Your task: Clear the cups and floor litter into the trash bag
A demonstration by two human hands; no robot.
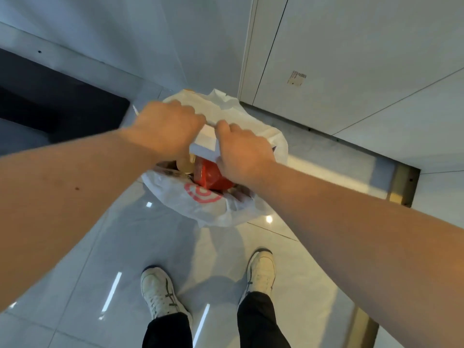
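A dark mat (62, 106) lay at the far left, with open glossy floor (100, 247) before the white shoes (160, 292). The left hand (167, 129) was curled shut on the trash bag (208, 209), whose mouth faced upward. A white flat piece (204, 140) ran diagonally between both hands, above the red litter (209, 177). The right hand (242, 154) was clamped on its edge. Cabinet panels (351, 71) boxed in the right side.
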